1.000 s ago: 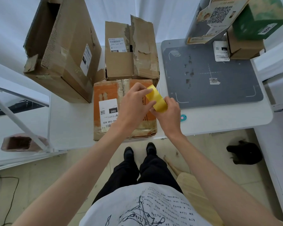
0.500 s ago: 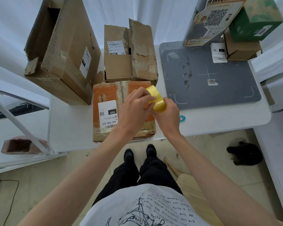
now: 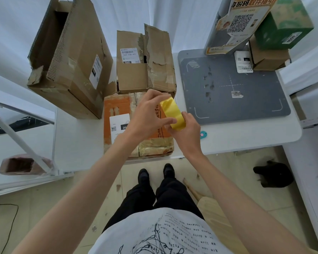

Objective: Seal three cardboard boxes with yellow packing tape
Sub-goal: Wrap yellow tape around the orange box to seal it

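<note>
Tape roll (image 3: 173,114): yellow, held between both hands above the near box.

Left hand (image 3: 148,114): fingers curled over the roll's upper end and side, thumb laid across its face; gripping it.

Right hand (image 3: 184,132): fingers and thumb wrapped round the roll's lower end; gripping it.

Orange box (image 3: 121,109): flat on the table directly beneath the hands, white label under the left wrist, old clear tape along its near edge.

Middle box (image 3: 134,76): brown, just beyond the hands, touching the orange box's far side; torn flaps standing up, white label on its near face.

Large box (image 3: 77,57): brown, beyond and left of the left hand, top open, white label on its side.

Table (image 3: 246,136): white, carrying all three boxes.

Grey mat (image 3: 246,92): beyond and right of the right hand, on the table.

Small round teal item (image 3: 203,134): on the table just right of the right hand; cannot tell what it is.

Green box (image 3: 281,28): far right beyond the mat, stacked on a small brown box (image 3: 266,59).
</note>
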